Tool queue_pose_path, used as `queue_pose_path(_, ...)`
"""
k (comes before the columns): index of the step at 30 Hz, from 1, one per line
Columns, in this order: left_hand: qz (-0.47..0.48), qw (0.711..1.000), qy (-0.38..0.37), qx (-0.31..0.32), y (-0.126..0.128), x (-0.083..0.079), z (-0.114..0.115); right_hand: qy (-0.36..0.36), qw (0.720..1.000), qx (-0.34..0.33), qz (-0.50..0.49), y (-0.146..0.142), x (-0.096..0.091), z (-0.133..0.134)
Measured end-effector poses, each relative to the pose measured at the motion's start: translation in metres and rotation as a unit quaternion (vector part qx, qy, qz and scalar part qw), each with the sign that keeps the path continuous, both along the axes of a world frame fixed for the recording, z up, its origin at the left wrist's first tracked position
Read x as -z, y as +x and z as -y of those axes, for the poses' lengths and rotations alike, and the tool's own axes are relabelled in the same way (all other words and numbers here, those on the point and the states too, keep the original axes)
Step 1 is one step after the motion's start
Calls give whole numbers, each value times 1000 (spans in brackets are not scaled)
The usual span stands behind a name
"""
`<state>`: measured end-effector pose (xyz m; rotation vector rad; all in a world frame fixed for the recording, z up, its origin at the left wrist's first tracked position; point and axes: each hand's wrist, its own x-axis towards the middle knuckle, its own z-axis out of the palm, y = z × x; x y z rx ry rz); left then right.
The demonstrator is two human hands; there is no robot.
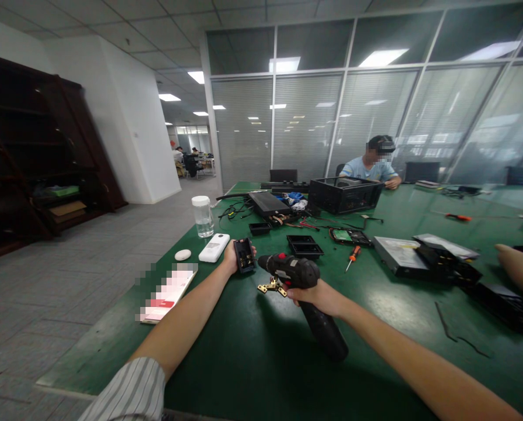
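Observation:
My left hand (231, 257) is closed around a small black open box (244, 255), tilted towards me, with small brass-coloured pieces inside. My right hand (320, 297) grips a black cordless drill (294, 270) with red buttons; its chuck points left at the box, a small gap apart. Several flat brass-coloured pieces with holes (271, 286) show under the drill's body, by my right fingertips. Whether they lie on the table or are held, I cannot tell. A black two-compartment tray (305, 247) stands just beyond the drill.
On the green table (226, 351) a phone (169, 295), white device (214, 248) and jar (203, 217) stand left. An orange screwdriver (353, 257), a drive (397, 257) and a black computer case (345, 196) lie right and behind. A person (370, 166) sits opposite; another arm (522, 272) reaches in right.

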<state>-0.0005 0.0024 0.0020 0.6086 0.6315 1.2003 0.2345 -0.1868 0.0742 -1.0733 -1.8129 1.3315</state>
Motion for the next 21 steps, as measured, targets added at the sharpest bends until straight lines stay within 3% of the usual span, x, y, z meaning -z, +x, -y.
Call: queue_pose_path(21, -18, 1000, 10, 0, -1, 0, 1, -3, 1000, 2, -3, 2, 4, -2)
